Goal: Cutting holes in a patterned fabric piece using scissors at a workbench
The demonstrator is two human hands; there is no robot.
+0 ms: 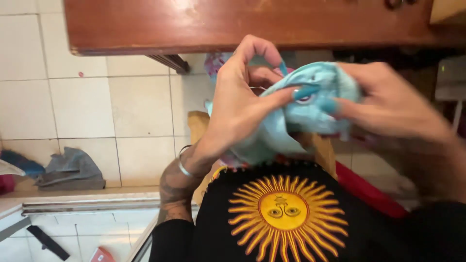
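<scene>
Both my hands grip a light blue soft cloth [310,109] bunched up in front of my chest. My left hand [242,102] pinches its left side with thumb and fingers, and its nails are painted blue. From the right, my right hand [393,104] closes over the cloth's other side. The lower part of the cloth hangs down toward my black garment with a yellow sun design [286,211]. A silver bracelet [184,167] sits on my left wrist.
A dark brown wooden table edge [252,24] runs across the top. White floor tiles [82,106] fill the left, with a crumpled grey cloth [70,170] and a blue item [19,162] on them. A red object [369,191] lies at my right side.
</scene>
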